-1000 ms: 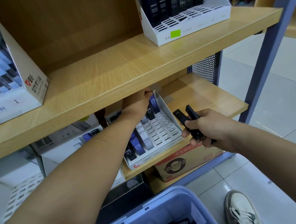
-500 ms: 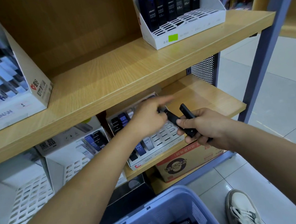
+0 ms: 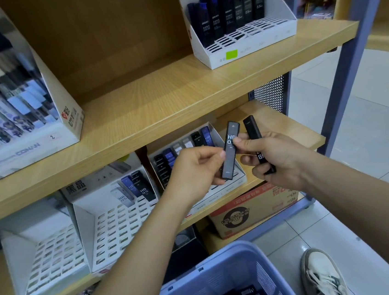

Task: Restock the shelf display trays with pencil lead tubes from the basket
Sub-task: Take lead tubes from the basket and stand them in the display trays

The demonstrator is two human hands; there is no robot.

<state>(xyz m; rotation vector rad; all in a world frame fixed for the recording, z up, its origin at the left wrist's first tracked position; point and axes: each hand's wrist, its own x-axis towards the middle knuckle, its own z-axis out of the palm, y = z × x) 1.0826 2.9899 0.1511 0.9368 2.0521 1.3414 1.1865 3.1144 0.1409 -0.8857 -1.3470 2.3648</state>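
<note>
My left hand pinches a dark grey lead tube marked HB, held upright in front of the lower shelf. My right hand touches that tube with thumb and forefinger and grips a second black tube in its other fingers. Behind both hands stands a white display tray with several black, blue and white tubes in its back rows. A blue basket with several dark tubes sits at the bottom.
Left of that tray are two more white slotted trays, one with three HB tubes and one with none. The upper shelf carries a tray of dark tubes and a Conan box. A cardboard box sits below; my shoe is on the floor.
My left hand has come out of the tray and taken hold of one of the two tubes held by my right hand. The view has dropped slightly.
</note>
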